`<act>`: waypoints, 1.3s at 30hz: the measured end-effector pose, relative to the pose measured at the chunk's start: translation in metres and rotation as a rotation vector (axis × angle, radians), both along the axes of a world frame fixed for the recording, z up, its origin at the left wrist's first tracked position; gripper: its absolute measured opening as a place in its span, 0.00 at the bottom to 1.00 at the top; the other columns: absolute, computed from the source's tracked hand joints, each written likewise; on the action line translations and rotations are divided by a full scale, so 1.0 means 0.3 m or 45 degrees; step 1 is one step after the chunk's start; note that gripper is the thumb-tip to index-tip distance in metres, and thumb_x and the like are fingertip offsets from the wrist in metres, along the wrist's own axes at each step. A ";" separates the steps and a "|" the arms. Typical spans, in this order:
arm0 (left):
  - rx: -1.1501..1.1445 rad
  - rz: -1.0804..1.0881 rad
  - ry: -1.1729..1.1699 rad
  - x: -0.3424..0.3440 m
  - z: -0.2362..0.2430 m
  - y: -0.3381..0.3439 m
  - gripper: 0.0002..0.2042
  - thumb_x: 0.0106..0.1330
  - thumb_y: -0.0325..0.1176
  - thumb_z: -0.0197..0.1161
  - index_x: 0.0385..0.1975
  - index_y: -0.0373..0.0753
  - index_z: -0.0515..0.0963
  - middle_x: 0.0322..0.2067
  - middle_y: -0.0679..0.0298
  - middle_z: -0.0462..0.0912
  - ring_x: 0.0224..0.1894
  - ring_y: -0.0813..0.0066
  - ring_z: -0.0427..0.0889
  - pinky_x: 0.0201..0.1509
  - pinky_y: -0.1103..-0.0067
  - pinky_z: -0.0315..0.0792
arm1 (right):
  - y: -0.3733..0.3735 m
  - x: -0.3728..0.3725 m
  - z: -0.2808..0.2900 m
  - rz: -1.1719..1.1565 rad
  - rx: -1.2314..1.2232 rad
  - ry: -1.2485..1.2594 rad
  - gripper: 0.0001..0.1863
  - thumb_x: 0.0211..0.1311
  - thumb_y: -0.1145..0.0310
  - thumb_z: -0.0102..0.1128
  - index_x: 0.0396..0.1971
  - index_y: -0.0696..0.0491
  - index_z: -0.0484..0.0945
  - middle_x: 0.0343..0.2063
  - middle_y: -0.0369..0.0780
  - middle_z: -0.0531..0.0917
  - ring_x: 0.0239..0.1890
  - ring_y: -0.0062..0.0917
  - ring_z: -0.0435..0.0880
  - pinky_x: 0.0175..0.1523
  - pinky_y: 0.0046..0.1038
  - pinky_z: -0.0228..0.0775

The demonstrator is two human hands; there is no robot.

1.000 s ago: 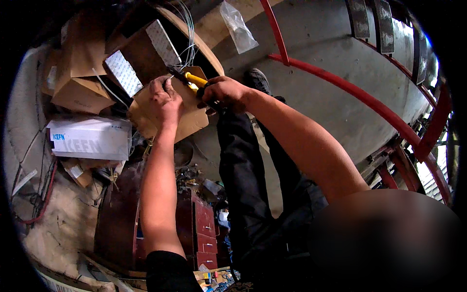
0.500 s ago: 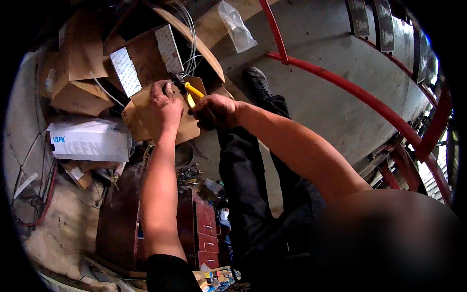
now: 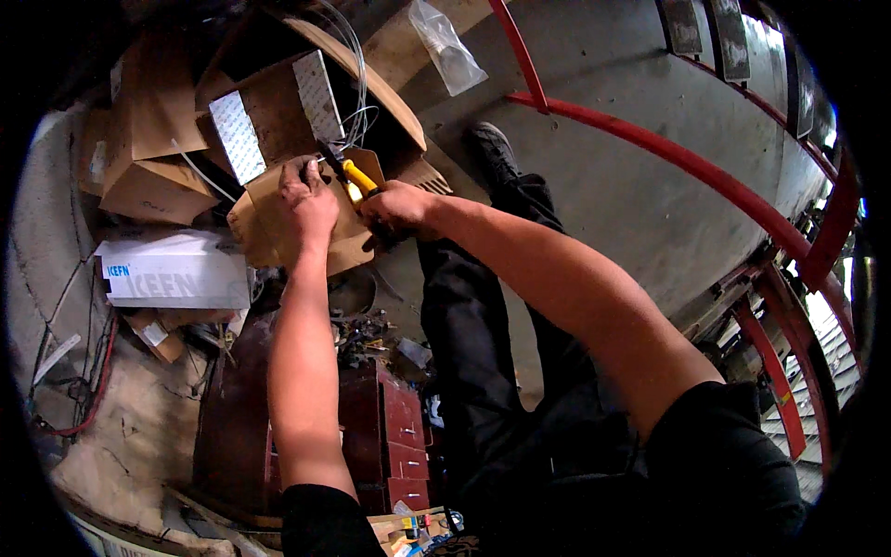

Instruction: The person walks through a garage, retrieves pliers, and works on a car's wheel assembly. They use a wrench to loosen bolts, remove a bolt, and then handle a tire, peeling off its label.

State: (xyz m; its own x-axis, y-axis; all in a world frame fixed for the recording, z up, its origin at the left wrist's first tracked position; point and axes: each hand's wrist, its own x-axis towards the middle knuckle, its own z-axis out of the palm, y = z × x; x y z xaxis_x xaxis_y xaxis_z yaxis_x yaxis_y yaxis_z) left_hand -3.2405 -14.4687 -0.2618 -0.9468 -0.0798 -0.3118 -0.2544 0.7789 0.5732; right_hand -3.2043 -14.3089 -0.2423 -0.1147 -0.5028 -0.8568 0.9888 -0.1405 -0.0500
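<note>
My right hand (image 3: 401,207) is closed round the yellow handles of a pair of pliers (image 3: 356,175). Their dark jaws point up and left, toward loops of thin pale wire (image 3: 358,65). Beside the jaws, my left hand (image 3: 309,206) has its fingers pinched together. What lies between those fingertips is too small to make out. Both hands are over the flap of an open brown cardboard box (image 3: 269,111), whose other flaps are white with print. Where the wire ends near the jaws cannot be made out.
Brown cartons (image 3: 162,186) stand left of the open box, above a long white box (image 3: 176,271). Dark red drawers (image 3: 405,427) are below. A clear plastic bag (image 3: 447,48) lies on the floor at the top. A curved red metal bar (image 3: 659,158) crosses the right side.
Both hands and the pliers have shifted slightly left in the picture. The yellow handles look closer together. My right sleeve has come into view.
</note>
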 end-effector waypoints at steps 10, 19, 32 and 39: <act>-0.018 0.019 -0.021 -0.017 0.044 0.044 0.06 0.70 0.34 0.54 0.37 0.39 0.76 0.31 0.52 0.83 0.36 0.53 0.83 0.38 0.69 0.73 | 0.032 0.012 0.005 -0.171 -0.179 -0.047 0.06 0.53 0.71 0.58 0.26 0.59 0.76 0.21 0.41 0.78 0.22 0.29 0.80 0.27 0.29 0.74; 0.024 0.018 0.090 0.000 -0.019 0.029 0.06 0.70 0.35 0.55 0.36 0.40 0.75 0.30 0.53 0.83 0.34 0.53 0.82 0.36 0.66 0.73 | 0.036 0.052 -0.060 -0.037 -0.069 0.168 0.07 0.53 0.68 0.58 0.27 0.57 0.76 0.18 0.40 0.75 0.18 0.28 0.75 0.23 0.30 0.67; 0.787 0.763 -0.249 -0.072 0.143 0.003 0.09 0.73 0.30 0.51 0.44 0.29 0.69 0.40 0.53 0.82 0.40 0.66 0.84 0.45 0.73 0.80 | 0.018 0.070 0.047 -0.103 0.079 0.318 0.09 0.52 0.67 0.59 0.26 0.59 0.78 0.19 0.36 0.75 0.20 0.23 0.74 0.27 0.27 0.67; 0.752 0.326 -0.216 0.033 0.578 0.072 0.10 0.67 0.30 0.59 0.43 0.30 0.75 0.39 0.56 0.82 0.39 0.67 0.83 0.45 0.72 0.78 | 0.293 0.200 0.524 0.130 0.224 0.416 0.17 0.51 0.67 0.62 0.42 0.57 0.76 0.21 0.34 0.76 0.21 0.19 0.73 0.27 0.24 0.64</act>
State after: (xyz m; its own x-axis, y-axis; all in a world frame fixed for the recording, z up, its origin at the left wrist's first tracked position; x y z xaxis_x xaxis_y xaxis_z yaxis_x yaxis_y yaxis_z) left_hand -3.2307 -14.4472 -0.0883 -0.8546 -0.0661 -0.5151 -0.5140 0.2493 0.8208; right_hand -3.1444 -14.2210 -0.0850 -0.3527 -0.3745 -0.8575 0.9253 -0.0034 -0.3791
